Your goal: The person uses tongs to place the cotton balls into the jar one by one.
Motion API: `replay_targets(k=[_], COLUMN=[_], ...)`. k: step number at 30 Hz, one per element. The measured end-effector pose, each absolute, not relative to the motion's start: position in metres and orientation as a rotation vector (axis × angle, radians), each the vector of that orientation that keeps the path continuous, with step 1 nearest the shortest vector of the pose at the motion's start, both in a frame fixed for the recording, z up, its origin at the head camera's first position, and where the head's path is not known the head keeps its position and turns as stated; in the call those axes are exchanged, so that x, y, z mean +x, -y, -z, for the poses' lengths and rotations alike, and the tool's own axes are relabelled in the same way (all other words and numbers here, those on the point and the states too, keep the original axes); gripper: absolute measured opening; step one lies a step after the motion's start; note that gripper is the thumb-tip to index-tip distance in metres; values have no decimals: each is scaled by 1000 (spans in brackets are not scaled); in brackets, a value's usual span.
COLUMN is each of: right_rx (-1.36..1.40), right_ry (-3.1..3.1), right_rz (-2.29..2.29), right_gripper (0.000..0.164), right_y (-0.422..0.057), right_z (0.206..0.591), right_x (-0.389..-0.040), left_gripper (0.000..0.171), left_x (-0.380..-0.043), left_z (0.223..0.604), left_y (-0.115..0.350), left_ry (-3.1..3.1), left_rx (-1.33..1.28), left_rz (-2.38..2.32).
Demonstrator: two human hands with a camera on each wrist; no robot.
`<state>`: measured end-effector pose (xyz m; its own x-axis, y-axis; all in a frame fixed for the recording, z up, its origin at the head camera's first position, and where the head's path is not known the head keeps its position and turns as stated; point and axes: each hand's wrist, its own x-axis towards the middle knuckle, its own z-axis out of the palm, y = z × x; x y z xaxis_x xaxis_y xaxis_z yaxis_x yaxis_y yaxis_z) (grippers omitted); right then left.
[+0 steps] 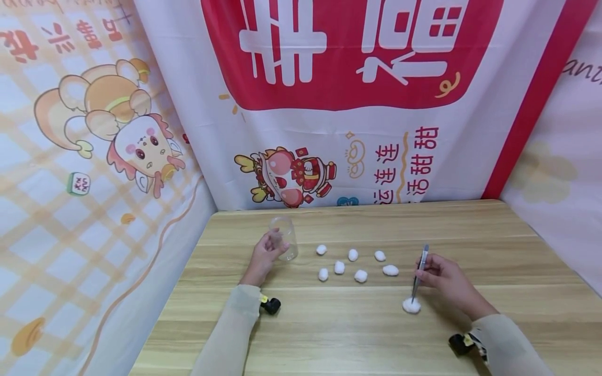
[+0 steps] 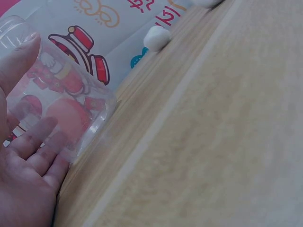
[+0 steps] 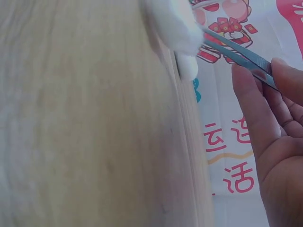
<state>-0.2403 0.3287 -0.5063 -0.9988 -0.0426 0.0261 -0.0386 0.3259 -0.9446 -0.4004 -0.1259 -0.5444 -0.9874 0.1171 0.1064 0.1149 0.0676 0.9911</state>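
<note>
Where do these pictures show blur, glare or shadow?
Head: even light, though the clear cup looks faint; left wrist: bright glints near the cup's base, tabletop grain soft; right wrist: the nearest white ball blurred and pale, with shadow along its left side.

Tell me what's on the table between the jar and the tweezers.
Seven white balls lie scattered on the table between the jar and the tweezers, as the head view shows. An eighth ball is at the tweezers' tips.

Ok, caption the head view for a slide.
Left grip holds a clear jar; right grip holds tweezers to a cotton ball, seven more on the table.
</note>
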Motion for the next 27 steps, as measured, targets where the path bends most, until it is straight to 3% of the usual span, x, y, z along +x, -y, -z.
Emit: replay_targets(k=[27], right_rx=[9], right_ry=[-2579], right_rz=[1843], right_gripper=[36], right_y=[-330], right_z=[500], right_x=[-245], left_gripper=[65], left_x=[-400], left_z=[544], left_y=[127], left_ry=[-2293], left_rx=[264], left_rz=[-2133])
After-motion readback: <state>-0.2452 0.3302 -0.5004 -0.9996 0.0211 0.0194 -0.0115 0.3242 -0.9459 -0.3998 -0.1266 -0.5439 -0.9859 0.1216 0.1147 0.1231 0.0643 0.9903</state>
